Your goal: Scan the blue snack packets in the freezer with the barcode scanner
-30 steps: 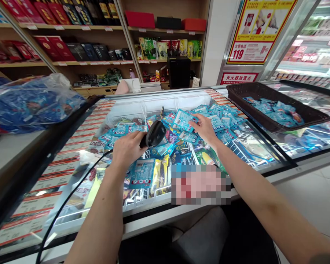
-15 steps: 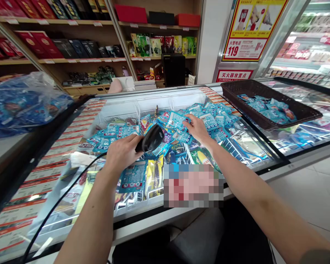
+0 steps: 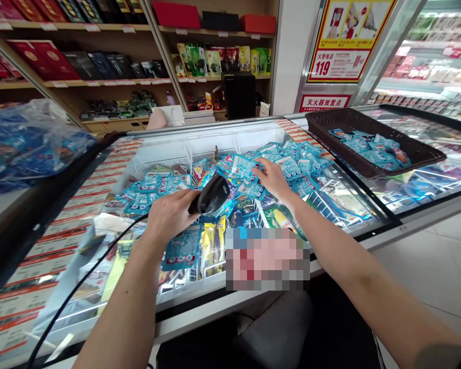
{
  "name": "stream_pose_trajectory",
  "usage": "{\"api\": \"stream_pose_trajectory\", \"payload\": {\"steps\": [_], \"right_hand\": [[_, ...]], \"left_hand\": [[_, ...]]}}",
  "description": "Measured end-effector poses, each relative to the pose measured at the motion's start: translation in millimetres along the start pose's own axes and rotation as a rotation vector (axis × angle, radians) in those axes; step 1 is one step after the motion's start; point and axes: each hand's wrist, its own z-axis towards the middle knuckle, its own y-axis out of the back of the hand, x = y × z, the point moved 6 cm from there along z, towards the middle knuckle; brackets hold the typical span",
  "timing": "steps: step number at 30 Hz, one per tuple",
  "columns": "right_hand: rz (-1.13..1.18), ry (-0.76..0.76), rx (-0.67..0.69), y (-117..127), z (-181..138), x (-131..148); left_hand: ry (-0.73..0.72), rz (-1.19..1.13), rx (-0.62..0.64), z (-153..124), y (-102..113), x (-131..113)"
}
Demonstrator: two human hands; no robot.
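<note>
In the head view my left hand (image 3: 171,212) is closed around the handle of a black barcode scanner (image 3: 214,195), its head angled up and to the right. A black cord (image 3: 96,266) runs from it past my left forearm. My right hand (image 3: 272,178) pinches the right edge of a blue packet (image 3: 242,166), printed side up, just beyond the scanner. Many similar blue packets (image 3: 303,164) lie loosely piled around and behind that hand inside an open chest freezer (image 3: 161,148). Another blue packet (image 3: 182,248) lies near the front, below my left hand.
A dark woven basket (image 3: 411,134) with blue packets rests on the freezer's right side. At the far left sits a clear plastic bag (image 3: 34,143) of blue packages. Yellow packets (image 3: 213,241) lie in a white wire rack. Stocked shelves (image 3: 115,83) stand behind; a blurred patch covers the front middle.
The view has shifted slightly, so the scene sits a little further left and up. Both hands keep nearly the same pose, with scanner and packet still held.
</note>
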Motion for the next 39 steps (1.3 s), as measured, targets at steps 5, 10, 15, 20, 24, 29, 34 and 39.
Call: {"api": "stream_pose_trajectory", "payload": {"steps": [5,10,15,20,24,29,34,39], "right_hand": [[0.045,-0.038,0.017,-1,1,-4],[0.09,-0.016,-0.004,-3,2,-7],[0.093,-0.011,-0.014,-3,3,-6],[0.084,-0.013,-0.017,-2,3,-6],[0.081,-0.024,-0.018,0,2,-4],[0.044,0.007,-0.034,2,1,0],[-0.155,0.04,-0.069,3,-3,3],[-0.35,0.054,-0.121,10,-9,13]], "left_hand": [[-0.016,-0.011,-0.023,0,0,0],[-0.043,-0.007,-0.05,0,-1,-1],[-0.054,-0.023,-0.065,0,0,-1],[-0.054,-0.006,-0.074,1,-1,-1],[-0.062,-0.011,-0.102,0,-1,-2],[0.001,-0.035,-0.104,0,-2,2],[0.08,-0.004,-0.089,-1,-3,7],[0.15,0.015,-0.092,-1,0,9]]}}
